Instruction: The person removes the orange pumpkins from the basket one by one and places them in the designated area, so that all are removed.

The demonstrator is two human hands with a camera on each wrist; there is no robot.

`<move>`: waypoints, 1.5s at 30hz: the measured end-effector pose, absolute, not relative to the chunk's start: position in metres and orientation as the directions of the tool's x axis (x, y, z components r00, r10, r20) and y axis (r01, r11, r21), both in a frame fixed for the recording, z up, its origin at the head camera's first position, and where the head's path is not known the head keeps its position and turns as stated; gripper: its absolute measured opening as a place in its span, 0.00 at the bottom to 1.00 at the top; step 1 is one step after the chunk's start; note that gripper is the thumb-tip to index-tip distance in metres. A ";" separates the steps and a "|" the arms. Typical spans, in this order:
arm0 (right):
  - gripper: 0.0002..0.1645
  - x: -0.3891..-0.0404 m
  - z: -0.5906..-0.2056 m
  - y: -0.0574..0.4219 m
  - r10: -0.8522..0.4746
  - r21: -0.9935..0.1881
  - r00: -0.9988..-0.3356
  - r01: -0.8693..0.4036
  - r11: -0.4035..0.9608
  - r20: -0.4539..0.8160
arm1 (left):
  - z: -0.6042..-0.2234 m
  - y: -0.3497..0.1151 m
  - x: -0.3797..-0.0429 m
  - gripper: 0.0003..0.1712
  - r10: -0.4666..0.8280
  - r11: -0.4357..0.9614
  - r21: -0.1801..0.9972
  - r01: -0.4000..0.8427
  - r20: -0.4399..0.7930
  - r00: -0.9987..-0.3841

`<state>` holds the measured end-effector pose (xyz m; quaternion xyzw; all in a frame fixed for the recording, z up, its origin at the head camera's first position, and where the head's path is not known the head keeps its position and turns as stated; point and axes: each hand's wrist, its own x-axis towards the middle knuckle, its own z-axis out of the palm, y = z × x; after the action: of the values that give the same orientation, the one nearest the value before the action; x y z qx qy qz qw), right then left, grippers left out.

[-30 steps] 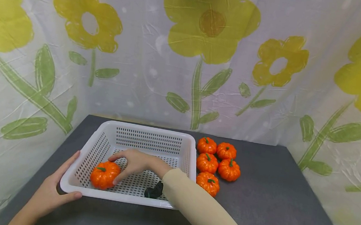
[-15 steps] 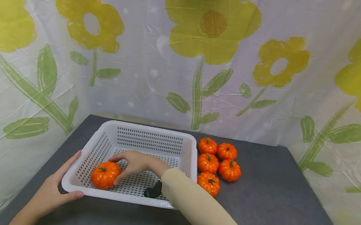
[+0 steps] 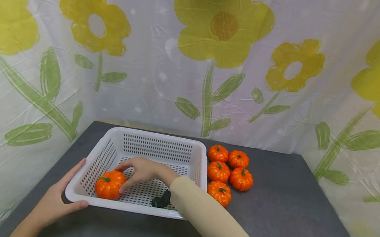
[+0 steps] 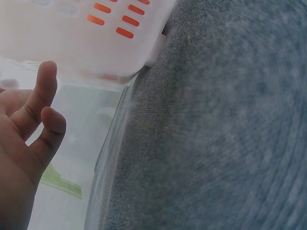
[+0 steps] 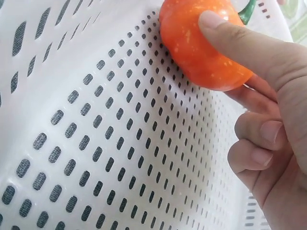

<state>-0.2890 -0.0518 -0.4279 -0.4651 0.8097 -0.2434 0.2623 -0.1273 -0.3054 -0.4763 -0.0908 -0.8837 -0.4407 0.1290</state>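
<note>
My right hand (image 3: 141,172) reaches into a white perforated plastic basket (image 3: 151,211). Its thumb and fingertips pinch a glossy orange pumpkin (image 3: 107,187) with a green stem, in the near left corner of the basket. From the right wrist view, the thumb presses on the pumpkin (image 5: 204,52), while two of the fingers curl below without touching it. At the near left corner outside the basket, my left hand (image 3: 53,200) rests with spread, mostly straight fingers; the thumb lies along the front rim. The left wrist view shows two of its fingers (image 4: 46,91) near the basket wall.
Several more orange pumpkins (image 3: 219,171) are clustered against the basket's right side. A small dark object (image 3: 161,200) shows below the right wrist. The dark table (image 3: 281,203) extends to the right, and a flower-printed curtain (image 3: 143,102) surrounds its back and sides.
The pumpkin has tipped very slightly to the left in the right hand's pinch. Both hands and the basket stay almost where they were.
</note>
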 end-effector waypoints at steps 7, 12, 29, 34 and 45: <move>0.41 -0.287 -0.422 -0.050 -0.869 -0.635 -0.457 -0.618 0.463 -0.189 | -0.476 -0.306 -0.128 0.65 0.047 0.594 0.761 0.262 0.292 -0.955; 0.41 -0.284 -0.413 -0.049 -0.857 -0.642 -0.489 -0.608 0.467 -0.161 | -0.477 -0.306 -0.128 0.65 0.052 0.594 0.757 0.272 0.301 -0.952; 0.45 -0.283 -0.362 -0.025 -0.821 -0.683 -0.570 -0.599 0.418 -0.002 | -0.477 -0.307 -0.129 0.66 0.033 0.644 0.728 0.236 0.282 -0.959; 0.45 -0.281 -0.355 -0.011 -0.798 -0.701 -0.603 -0.577 0.418 0.020 | -0.477 -0.307 -0.128 0.66 0.040 0.627 0.734 0.261 0.304 -0.952; 0.45 -0.264 -0.351 0.035 -0.717 -0.767 -0.694 -0.497 0.406 0.070 | -0.479 -0.307 -0.128 0.68 0.056 0.594 0.743 0.308 0.343 -0.938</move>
<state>-0.2644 0.0349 -0.3505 -0.3667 0.8272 -0.4033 0.1363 -0.1283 -0.3066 -0.4786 -0.1033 -0.8811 -0.4386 0.1435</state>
